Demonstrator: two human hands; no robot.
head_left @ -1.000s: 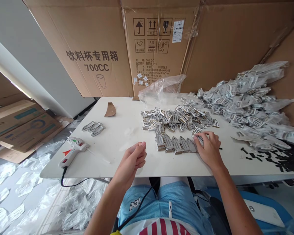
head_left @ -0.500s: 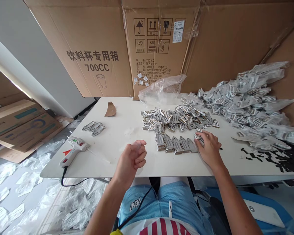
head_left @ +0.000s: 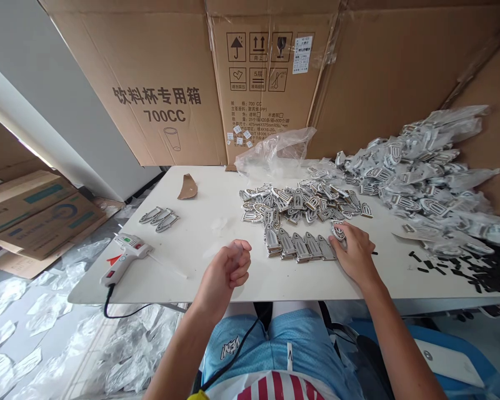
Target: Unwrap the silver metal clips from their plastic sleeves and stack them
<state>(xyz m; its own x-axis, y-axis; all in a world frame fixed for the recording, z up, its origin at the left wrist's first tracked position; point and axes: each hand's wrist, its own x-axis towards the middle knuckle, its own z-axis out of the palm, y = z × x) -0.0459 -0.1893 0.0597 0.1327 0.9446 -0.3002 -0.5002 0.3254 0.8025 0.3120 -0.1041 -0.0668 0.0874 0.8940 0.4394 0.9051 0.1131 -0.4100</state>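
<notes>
My right hand point(head_left: 355, 250) pinches a small arch-shaped metal piece point(head_left: 339, 232), grey with raised pale lines, at the right end of a row. That row consists of several overlapping stacks of similar grey pieces point(head_left: 300, 246) on the white table point(head_left: 150, 283). To the left of the row, my left hand point(head_left: 229, 266) hovers over the front of the table with its fingers curled closed; what they may hold is hidden. Behind the row lies a loose heap of the same metal pieces point(head_left: 298, 200).
A glue gun point(head_left: 127, 255) lies at left, near three joined grey frames point(head_left: 159, 218) and a cardboard scrap point(head_left: 188, 186). Plastic-bagged pieces point(head_left: 420, 172) pile up at right, behind small black strips point(head_left: 479, 272). Large cardboard boxes point(head_left: 170, 50) wall the back.
The metal piece in my right hand has tilted slightly more upright. My left hand has shifted a touch to the right, its fingers curled a bit tighter.
</notes>
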